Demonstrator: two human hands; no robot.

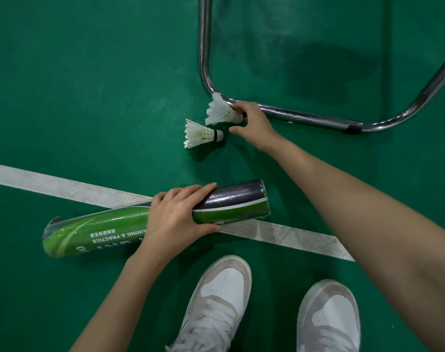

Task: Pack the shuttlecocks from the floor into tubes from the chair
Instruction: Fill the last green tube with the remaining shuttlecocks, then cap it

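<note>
The green and black tube (155, 221) lies on its side on the green floor (89, 85), stretched across the white court line (64, 186). The person's left hand (181, 217) grips it around the middle, fingers (198, 190) curled over the top and thumb tucked along the near side. The tube's black-banded end points toward the chair side, its all-green end the other way.

Beyond the tube, farther from the person, two white feather shuttlecocks sit close together. The right hand (254, 123) pinches the cork of the farther shuttlecock (220, 110), holding it with its feathers fanned away from the hand and just against the bent chrome chair frame (292, 116). The fingers there are narrow, closed on the cork; the thumb sticks out below, free. The nearer shuttlecock (201, 134) lies on the floor between the tube and the held one, cork with a black band pointing at the thumb, apart from it.

The chair frame curves along the floor beyond the tube. On the near side of the tube, two pale sneakers (221, 301) stand on the floor, toes pointing toward it.
</note>
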